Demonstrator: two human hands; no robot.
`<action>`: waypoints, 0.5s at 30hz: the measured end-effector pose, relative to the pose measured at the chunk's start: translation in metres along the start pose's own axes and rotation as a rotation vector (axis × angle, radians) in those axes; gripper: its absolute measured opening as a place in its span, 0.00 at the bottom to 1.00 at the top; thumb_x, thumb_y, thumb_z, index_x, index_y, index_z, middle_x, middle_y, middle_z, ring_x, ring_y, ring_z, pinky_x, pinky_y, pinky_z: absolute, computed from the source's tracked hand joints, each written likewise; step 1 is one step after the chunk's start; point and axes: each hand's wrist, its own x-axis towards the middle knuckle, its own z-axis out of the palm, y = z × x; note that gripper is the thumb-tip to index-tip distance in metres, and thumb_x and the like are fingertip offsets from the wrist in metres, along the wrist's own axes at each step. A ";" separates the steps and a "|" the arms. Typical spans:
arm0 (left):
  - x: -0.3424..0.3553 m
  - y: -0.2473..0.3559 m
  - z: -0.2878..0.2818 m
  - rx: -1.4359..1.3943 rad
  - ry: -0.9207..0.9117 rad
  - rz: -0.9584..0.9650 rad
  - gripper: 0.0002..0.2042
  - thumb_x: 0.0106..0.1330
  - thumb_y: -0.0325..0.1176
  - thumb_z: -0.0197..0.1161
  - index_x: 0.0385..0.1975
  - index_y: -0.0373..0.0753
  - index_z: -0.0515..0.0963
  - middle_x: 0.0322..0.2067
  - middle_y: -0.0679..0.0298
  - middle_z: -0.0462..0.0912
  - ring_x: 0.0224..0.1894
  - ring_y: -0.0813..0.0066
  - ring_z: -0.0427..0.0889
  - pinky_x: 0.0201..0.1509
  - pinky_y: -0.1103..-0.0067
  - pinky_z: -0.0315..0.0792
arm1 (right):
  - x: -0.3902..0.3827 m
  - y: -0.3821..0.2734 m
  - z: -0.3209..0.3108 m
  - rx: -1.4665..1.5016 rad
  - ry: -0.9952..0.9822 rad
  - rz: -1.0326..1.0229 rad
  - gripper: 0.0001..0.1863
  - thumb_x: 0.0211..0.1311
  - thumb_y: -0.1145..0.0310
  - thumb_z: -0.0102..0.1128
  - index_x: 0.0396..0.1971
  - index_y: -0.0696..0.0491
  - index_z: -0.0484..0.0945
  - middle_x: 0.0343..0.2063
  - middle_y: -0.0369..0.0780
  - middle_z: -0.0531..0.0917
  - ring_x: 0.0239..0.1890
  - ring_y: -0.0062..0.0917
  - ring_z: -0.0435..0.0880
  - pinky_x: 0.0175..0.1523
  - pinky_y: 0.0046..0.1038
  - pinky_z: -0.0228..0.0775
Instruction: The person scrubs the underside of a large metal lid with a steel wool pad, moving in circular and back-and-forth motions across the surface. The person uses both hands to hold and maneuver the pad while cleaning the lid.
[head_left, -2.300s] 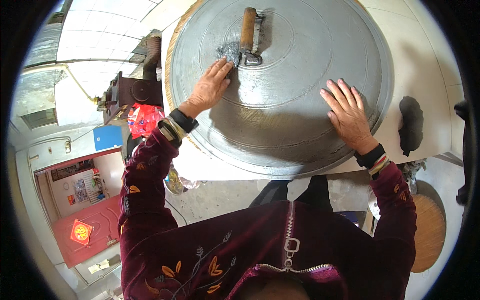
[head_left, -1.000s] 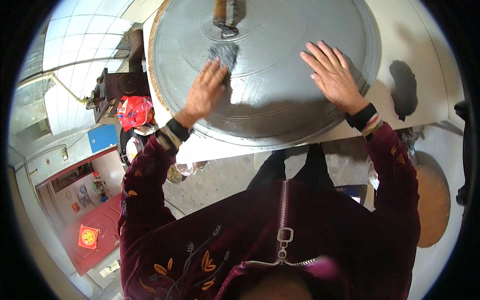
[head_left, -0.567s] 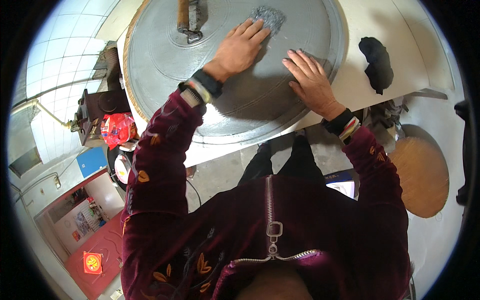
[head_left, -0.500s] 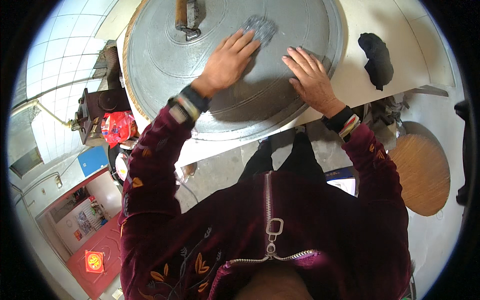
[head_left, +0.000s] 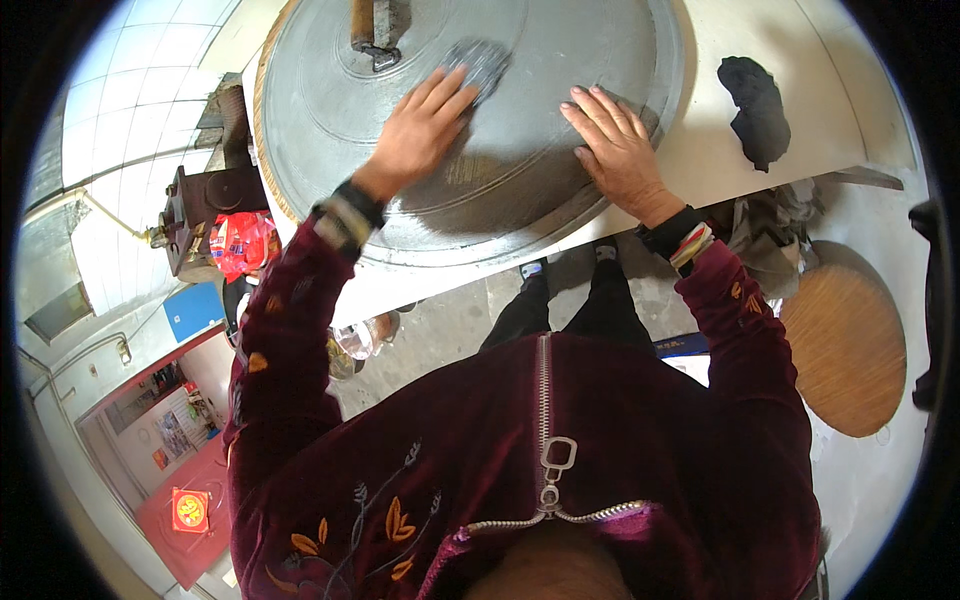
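A large round grey metal lid [head_left: 540, 80] with a wooden-bar handle [head_left: 362, 28] lies at the top of the head view. My left hand [head_left: 415, 135] presses its fingers onto a grey scouring pad [head_left: 478, 60], just right of the handle and a little below it. The pad is blurred and partly hidden under the fingers. My right hand [head_left: 615, 150] rests on the lid near its right edge, fingers stretched and lying flat, with nothing held.
The lid sits on a white table [head_left: 820, 110]; a black cloth-like item [head_left: 752, 110] lies to its right. At left are a dark metal stove [head_left: 190, 200] and a red plastic bag [head_left: 240, 240]. A round wooden board [head_left: 845, 350] leans at lower right.
My left hand and the pad went rightward across the lid, then came back leftward over the last half second. My right hand stays flat near the lid's right side.
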 end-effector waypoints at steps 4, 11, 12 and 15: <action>0.041 0.004 0.018 0.129 0.091 -0.004 0.23 0.70 0.35 0.55 0.65 0.47 0.66 0.68 0.60 0.63 0.70 0.55 0.61 0.69 0.63 0.62 | 0.001 -0.001 -0.001 0.013 -0.006 0.001 0.30 0.62 0.67 0.60 0.65 0.47 0.66 0.68 0.36 0.65 0.71 0.31 0.60 0.73 0.41 0.51; -0.150 -0.001 -0.033 0.025 -0.251 -0.233 0.27 0.65 0.29 0.60 0.66 0.47 0.65 0.71 0.62 0.57 0.73 0.58 0.56 0.73 0.64 0.60 | 0.001 0.002 0.001 0.035 0.013 -0.009 0.29 0.65 0.66 0.55 0.67 0.45 0.66 0.69 0.35 0.63 0.72 0.31 0.59 0.74 0.41 0.48; -0.163 -0.004 -0.036 0.039 -0.261 -0.245 0.27 0.65 0.29 0.60 0.66 0.47 0.65 0.71 0.62 0.58 0.73 0.57 0.57 0.73 0.64 0.60 | 0.001 0.002 0.002 0.030 0.023 -0.015 0.29 0.65 0.66 0.55 0.67 0.45 0.65 0.69 0.35 0.63 0.72 0.30 0.59 0.74 0.42 0.48; -0.156 -0.005 -0.038 0.030 -0.257 -0.223 0.27 0.65 0.29 0.60 0.66 0.46 0.65 0.71 0.62 0.59 0.72 0.57 0.58 0.73 0.63 0.59 | -0.001 0.002 0.004 0.022 0.007 0.001 0.29 0.65 0.66 0.55 0.67 0.44 0.65 0.69 0.35 0.63 0.72 0.31 0.59 0.74 0.42 0.48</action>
